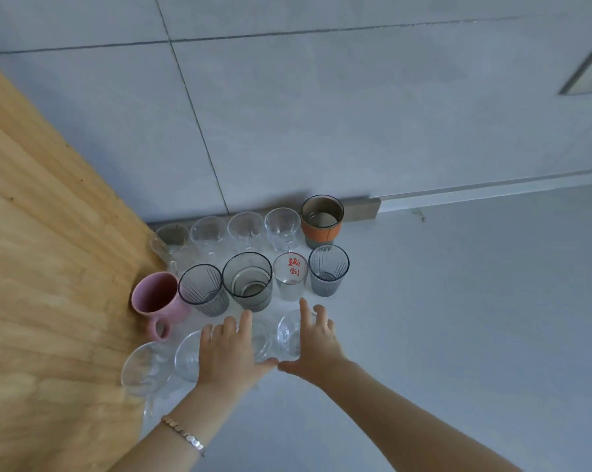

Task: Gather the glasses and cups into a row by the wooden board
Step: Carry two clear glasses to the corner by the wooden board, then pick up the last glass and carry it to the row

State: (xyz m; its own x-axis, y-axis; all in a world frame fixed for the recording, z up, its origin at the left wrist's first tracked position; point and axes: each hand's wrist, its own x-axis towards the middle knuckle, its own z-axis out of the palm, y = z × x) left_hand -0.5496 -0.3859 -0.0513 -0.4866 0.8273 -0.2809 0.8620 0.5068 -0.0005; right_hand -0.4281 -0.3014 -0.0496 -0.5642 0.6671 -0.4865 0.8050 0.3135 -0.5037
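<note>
Both hands are forming the nearest row: the left hand (231, 352) cups one clear glass (258, 342), the right hand (309, 340) another (289, 335), on the worktop (458, 301) near the wooden board (49, 267), probably needing nudging leftward.

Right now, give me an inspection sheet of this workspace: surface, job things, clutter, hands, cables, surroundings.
Surface: pale counter, bare on the right.
Job things: three rows beside the board; back row of clear glasses ends in an orange cup; middle row starts with a pink mug; front row is clear glasses.
Clutter: nothing seen.
Hands: left hand and right hand each rest on a front-row glass; grip unclear.
Cables: nothing seen.
Surroundings: tiled wall, wall socket.
</note>
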